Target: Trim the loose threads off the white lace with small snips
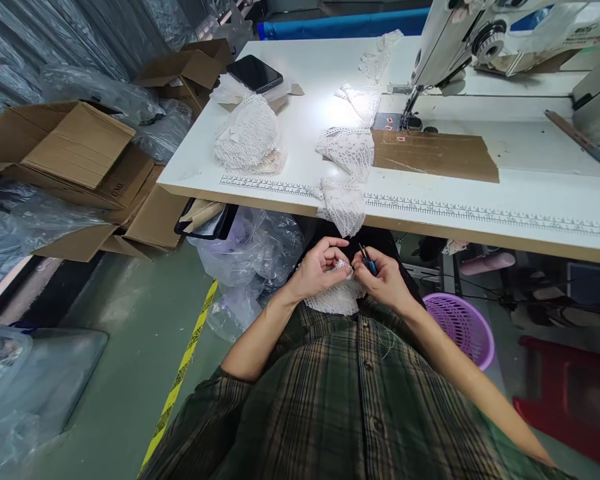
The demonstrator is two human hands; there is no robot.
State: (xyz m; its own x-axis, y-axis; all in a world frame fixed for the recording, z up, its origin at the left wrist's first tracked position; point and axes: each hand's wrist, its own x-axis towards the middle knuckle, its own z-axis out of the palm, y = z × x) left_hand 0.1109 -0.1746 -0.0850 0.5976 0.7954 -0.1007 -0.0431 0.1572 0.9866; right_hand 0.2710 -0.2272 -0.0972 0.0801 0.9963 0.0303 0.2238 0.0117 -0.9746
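Above my lap, my left hand (323, 269) pinches a piece of white lace fabric (336, 299), which spreads over my lap below the fingers. Close beside it, my right hand (383, 279) is closed around small thread snips (369, 260) with blue handles and dark blades pointing up. Its fingertips are next to the lace edge; whether they also grip the lace cannot be made out. A strip of joined white lace pieces (347, 152) runs across the tabletop and hangs over the front edge just above my hands.
The white sewing table (300, 73) carries a lace stack (253, 137), a phone (255, 73), brown cardboard (435, 157) and a sewing machine (460, 40). Cardboard boxes (75, 153) and plastic bags (260, 247) lie left. A purple basket (460, 327) and red stool (570, 393) stand right.
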